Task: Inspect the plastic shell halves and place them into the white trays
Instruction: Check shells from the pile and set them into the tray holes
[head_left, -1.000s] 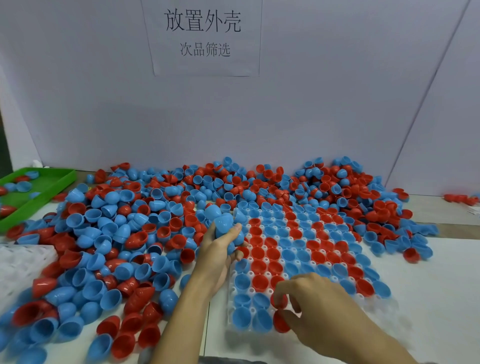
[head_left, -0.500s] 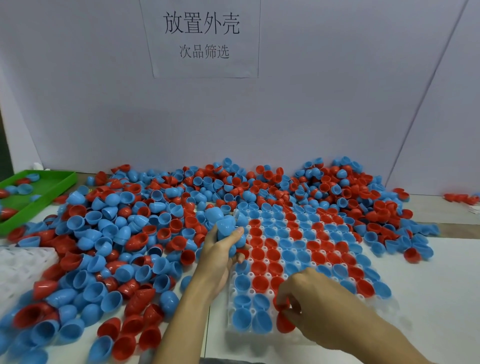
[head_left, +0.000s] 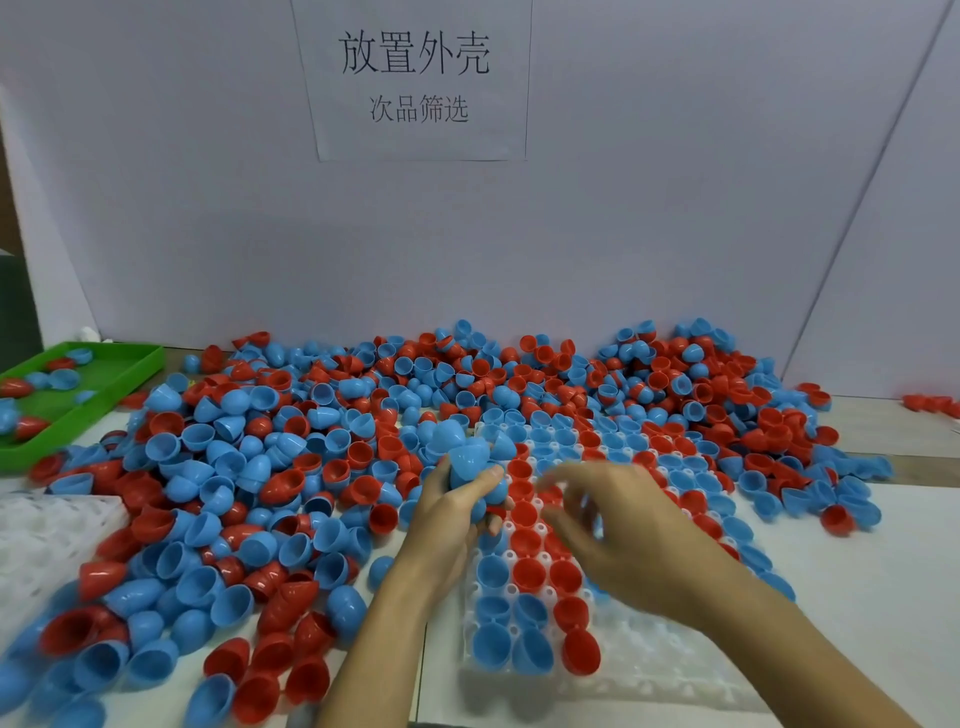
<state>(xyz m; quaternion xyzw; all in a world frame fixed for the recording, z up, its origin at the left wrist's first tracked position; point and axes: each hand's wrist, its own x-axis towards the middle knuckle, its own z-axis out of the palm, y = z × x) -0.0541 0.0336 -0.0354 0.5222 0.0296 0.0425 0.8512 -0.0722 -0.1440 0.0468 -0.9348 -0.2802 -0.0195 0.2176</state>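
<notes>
Blue plastic, several shell halves stacked and gripped in the left hand, fingers and thumb curled round them, just above the left edge of the white tray. Right hand motion-blurred over the tray's middle rows, fingers loosely bent and spread, fingertips pointing toward the left hand; hard to tell through the blur whether anything sits between them. Both forearms entering from the bottom edge, the right one hiding part of the tray's near right side.

Tray pockets mostly filled with blue and red halves, open side up, in rough colour bands; near right corner of bare white pockets. Nearest row: two blue halves and one red half side by side.

Loose pile of shell halves, red and blue mixed, spread across the table to the left and behind the tray, crowding against its far and left edges and covering its far rim. Second white tray at the far left, partly buried by the pile. Green tray at the back left, holding a few red and blue halves. White wall behind, with a paper sign printed in Chinese characters. A few red halves well apart at the far right.
</notes>
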